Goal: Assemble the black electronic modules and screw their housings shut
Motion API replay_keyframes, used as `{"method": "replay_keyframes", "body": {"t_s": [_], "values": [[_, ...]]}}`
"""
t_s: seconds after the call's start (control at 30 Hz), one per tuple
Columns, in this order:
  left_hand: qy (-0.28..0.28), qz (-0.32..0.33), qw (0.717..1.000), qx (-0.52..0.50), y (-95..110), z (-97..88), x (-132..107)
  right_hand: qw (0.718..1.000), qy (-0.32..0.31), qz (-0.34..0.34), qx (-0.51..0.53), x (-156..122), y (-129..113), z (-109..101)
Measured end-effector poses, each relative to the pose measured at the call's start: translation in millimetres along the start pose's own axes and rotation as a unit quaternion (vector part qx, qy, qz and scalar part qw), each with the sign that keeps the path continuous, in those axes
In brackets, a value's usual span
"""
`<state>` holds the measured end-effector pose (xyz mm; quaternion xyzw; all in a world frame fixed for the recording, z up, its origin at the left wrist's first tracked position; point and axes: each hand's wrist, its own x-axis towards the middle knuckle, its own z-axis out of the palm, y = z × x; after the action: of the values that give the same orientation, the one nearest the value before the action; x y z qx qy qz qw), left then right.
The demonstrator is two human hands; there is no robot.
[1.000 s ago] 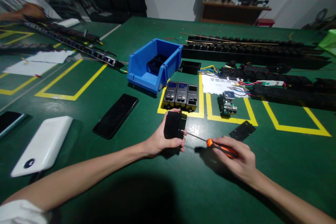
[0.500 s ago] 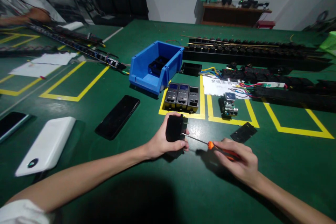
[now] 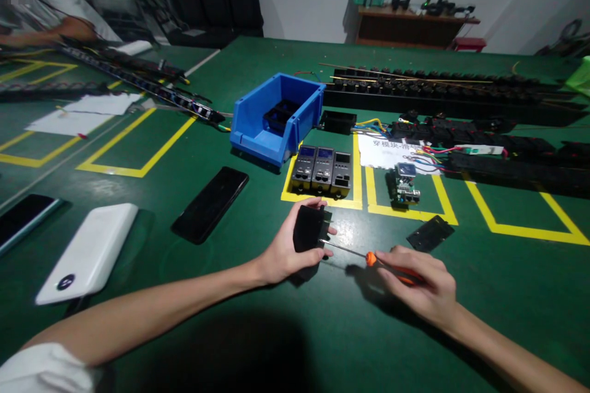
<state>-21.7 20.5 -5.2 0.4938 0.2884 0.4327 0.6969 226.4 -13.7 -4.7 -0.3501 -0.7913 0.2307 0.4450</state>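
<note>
My left hand [image 3: 284, 249] is closed around a black plastic housing [image 3: 308, 230], its thumb across the lower front and fingertips showing at the right side. In my right hand [image 3: 426, 285] is a screwdriver [image 3: 371, 259] with an orange and black handle. The thin shaft points left, and its tip meets the right edge of the housing. Beyond the housing, three dark grey modules [image 3: 322, 169] stand side by side within yellow tape. A bare circuit board [image 3: 406, 184] with a small screen is to their right. A flat black cover plate [image 3: 430, 233] lies above my right hand.
A blue bin [image 3: 276, 116] with black parts inside stands behind the modules. Long black rails [image 3: 452, 98] and loose wires spread along the back right. A black phone [image 3: 211, 204] and a white power bank [image 3: 87, 252] lie left. Another person's arm [image 3: 69, 31] reaches in at far left.
The whole view has shifted slightly, so things appear a little further right. Both hands keep their holds, and the screwdriver tip stays at the housing's edge.
</note>
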Motion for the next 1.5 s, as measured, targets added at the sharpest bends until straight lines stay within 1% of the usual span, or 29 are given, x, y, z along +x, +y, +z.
{"method": "replay_keyframes", "body": {"t_s": [0.1, 0.23, 0.4, 0.63, 0.8, 0.93, 1.1, 1.37, 1.5], "values": [[0.023, 0.034, 0.998, 0.038, -3.0, -0.8, -1.0, 1.000, -0.009, 0.010, 0.005, -0.8, 0.5, -0.3], [0.055, 0.073, 0.987, 0.129, -5.9, -2.3, -3.6, 1.000, -0.018, 0.017, -0.002, -2.6, 1.3, -0.9], [0.075, 0.082, 0.976, 0.188, -5.7, -1.3, -5.9, 0.999, -0.033, 0.031, -0.020, -3.0, 0.6, -1.7], [0.121, 0.083, 0.946, 0.288, -6.6, -1.4, -5.9, 0.999, -0.041, 0.022, -0.022, -2.2, 0.6, -2.5], [0.122, 0.095, 0.923, 0.352, -2.7, -0.8, -6.7, 0.999, -0.038, 0.014, -0.015, -1.3, 0.6, -2.2], [0.121, 0.099, 0.919, 0.363, -0.8, -0.3, -6.9, 0.999, -0.034, 0.013, -0.014, -0.6, -0.7, -2.1], [0.122, 0.099, 0.918, 0.365, -0.9, -0.2, -6.8, 0.999, -0.044, 0.024, -0.011, 0.4, -0.7, -1.5], [0.129, 0.089, 0.915, 0.373, -2.1, 1.2, -7.7, 0.998, -0.044, 0.036, -0.035, -0.7, -1.9, -2.8], [0.132, 0.080, 0.915, 0.372, -2.7, 0.8, -7.4, 0.997, -0.044, 0.067, -0.022, -1.3, -4.4, -2.5]]}}
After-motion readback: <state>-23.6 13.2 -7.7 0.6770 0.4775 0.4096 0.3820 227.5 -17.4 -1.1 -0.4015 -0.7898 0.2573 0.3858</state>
